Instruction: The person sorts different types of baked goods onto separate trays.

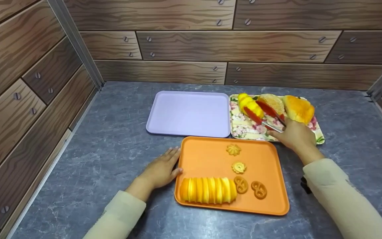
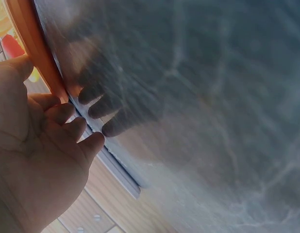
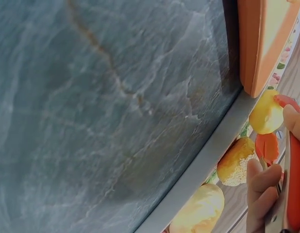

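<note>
In the head view my right hand (image 1: 297, 134) grips a pair of red-tipped tongs (image 1: 253, 116). The tongs' tips are spread over the floral tray (image 1: 244, 132), one on each side of a yellow ridged bread (image 1: 246, 100). Beside that bread lie a sesame bun (image 1: 274, 99) and a golden roll (image 1: 298, 109); the right wrist view shows the sesame bun (image 3: 237, 167) near the tongs. My left hand (image 1: 160, 170) rests at the left edge of the orange tray (image 1: 204, 156), thumb at the rim and fingers extended.
On the orange tray sit a sliced loaf (image 1: 208, 190), two flower-shaped cookies (image 1: 233, 149) and two pretzels (image 1: 259, 190). A lavender tray (image 1: 189, 113) stands behind it, against the floral tray's left side. Wood-patterned panels (image 1: 177, 46) wall the back and sides.
</note>
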`<action>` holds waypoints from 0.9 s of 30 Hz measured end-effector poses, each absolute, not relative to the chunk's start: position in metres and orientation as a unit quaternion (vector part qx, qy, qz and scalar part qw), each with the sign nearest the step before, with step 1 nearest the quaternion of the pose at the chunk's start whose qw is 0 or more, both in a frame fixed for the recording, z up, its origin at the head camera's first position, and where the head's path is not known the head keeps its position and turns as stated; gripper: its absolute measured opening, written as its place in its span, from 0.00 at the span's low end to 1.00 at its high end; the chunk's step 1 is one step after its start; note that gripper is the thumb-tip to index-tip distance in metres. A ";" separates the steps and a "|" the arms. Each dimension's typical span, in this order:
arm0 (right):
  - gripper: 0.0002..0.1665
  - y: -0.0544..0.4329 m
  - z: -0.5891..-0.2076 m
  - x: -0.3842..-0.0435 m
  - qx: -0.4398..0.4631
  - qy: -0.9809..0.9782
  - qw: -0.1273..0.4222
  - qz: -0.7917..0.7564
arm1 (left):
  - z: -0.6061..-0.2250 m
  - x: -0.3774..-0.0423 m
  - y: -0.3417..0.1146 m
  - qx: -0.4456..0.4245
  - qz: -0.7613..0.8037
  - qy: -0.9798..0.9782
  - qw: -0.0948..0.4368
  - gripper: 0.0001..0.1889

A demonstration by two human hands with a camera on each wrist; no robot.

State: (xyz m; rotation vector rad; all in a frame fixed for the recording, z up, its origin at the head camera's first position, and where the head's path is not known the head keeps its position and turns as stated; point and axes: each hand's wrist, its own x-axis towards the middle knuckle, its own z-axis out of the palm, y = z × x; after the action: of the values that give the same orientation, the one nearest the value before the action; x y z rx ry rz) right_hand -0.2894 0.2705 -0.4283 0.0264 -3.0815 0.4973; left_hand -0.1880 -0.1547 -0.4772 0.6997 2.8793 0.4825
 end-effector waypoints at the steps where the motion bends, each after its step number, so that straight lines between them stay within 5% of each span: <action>1: 0.44 0.271 -0.429 -0.289 0.009 -0.987 0.011 0.161 | -0.477 -0.188 -0.155 0.233 0.160 0.957 0.070 0.33; 20: 0.70 0.276 -0.433 -0.286 0.008 -0.982 0.015 0.189 | -0.476 -0.188 -0.154 0.231 0.156 0.958 0.073 0.34; 27: 0.72 0.279 -0.433 -0.278 0.020 -0.979 0.026 0.200 | -0.476 -0.188 -0.154 0.231 0.159 0.957 0.073 0.34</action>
State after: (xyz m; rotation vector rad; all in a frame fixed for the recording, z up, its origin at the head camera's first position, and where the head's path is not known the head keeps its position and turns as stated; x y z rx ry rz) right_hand -0.2779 0.2786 -0.4327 0.0604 -3.0259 0.6177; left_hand -0.1878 -0.1544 -0.4759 0.6948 2.8741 0.4775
